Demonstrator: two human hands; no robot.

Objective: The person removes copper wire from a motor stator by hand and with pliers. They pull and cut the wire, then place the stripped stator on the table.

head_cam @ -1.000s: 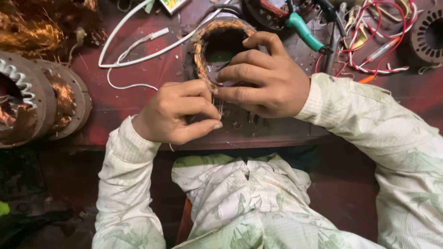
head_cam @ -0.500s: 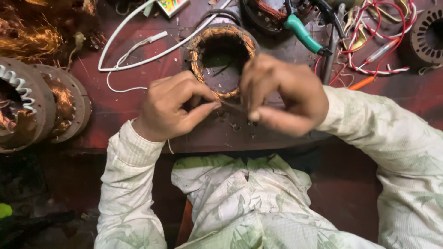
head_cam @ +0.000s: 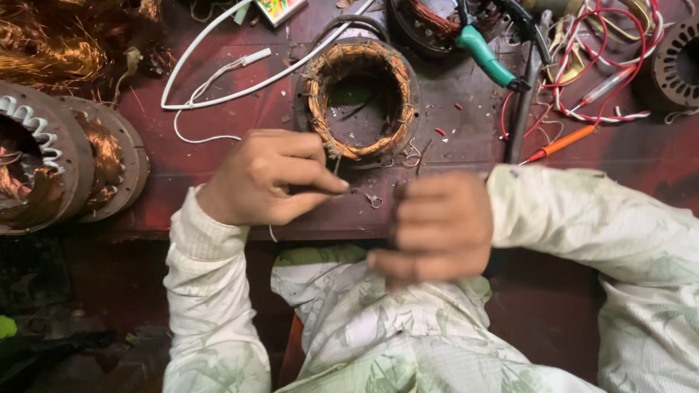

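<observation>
A round motor stator (head_cam: 318, 94) with tied copper winding lies on the dark red bench (head_cam: 218, 167), just beyond my hands. My left hand (head_cam: 269, 178) rests at the stator's near rim, thumb and forefinger pinched on a thin dark strand (head_cam: 351, 191). My right hand (head_cam: 440, 225) is blurred, fingers curled, and sits over the bench's front edge close to my body. Whether it holds anything is unclear.
Two larger wound stators (head_cam: 44, 160) stand at the left edge, with loose copper wire (head_cam: 51, 44) behind them. A white cable (head_cam: 211, 80) loops at the back left. A green-handled tool (head_cam: 484, 54), an orange screwdriver (head_cam: 564, 142), red wires (head_cam: 626, 73) and another stator (head_cam: 677, 65) crowd the back right.
My right hand has left the top of the stator and pulled back toward my body. The left hand stays pinched at the stator's near rim.
</observation>
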